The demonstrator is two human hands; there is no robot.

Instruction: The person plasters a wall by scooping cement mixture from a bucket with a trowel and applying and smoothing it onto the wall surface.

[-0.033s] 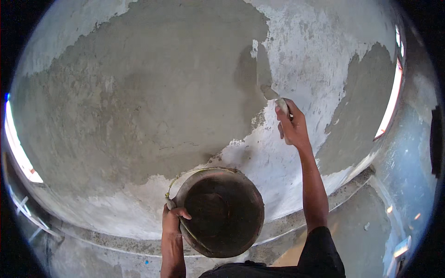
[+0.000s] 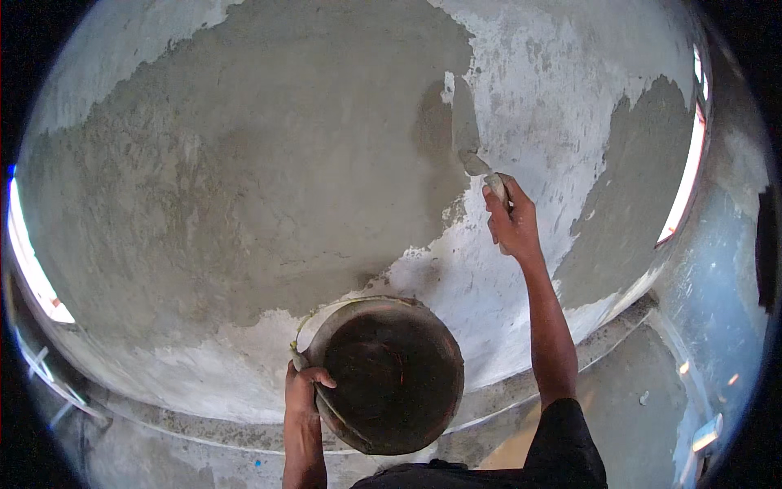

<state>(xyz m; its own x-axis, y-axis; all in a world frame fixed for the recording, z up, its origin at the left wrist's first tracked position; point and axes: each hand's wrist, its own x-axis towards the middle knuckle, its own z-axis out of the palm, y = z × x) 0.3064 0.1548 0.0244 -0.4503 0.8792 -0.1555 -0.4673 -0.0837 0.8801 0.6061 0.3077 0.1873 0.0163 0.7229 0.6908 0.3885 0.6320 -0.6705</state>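
My right hand [image 2: 513, 218] is closed round the handle of a trowel [image 2: 475, 165]. Its mortar-coated blade lies against the wall [image 2: 538, 106], at the edge between wet grey plaster [image 2: 326, 155] and the pale whitish surface. A narrow smear of fresh plaster runs up from the blade. Lower down, my left hand [image 2: 301, 389] grips the left side of a round dark bucket [image 2: 358, 314], with the thumb over the rim and a thin handle loop beside it. The bucket is tilted so its dark inside shows; what lies at its bottom is hard to make out.
Another grey plaster patch [image 2: 631, 163] covers the wall at the right. Bright window openings [image 2: 688, 175] stand at both far sides. A low concrete ledge [image 2: 195, 416] runs along the wall's foot. On the floor at the lower right lies a small pale block-like object [image 2: 707, 433].
The trowel blade sits very slightly lower on the wall. The bucket and my left hand have barely moved.
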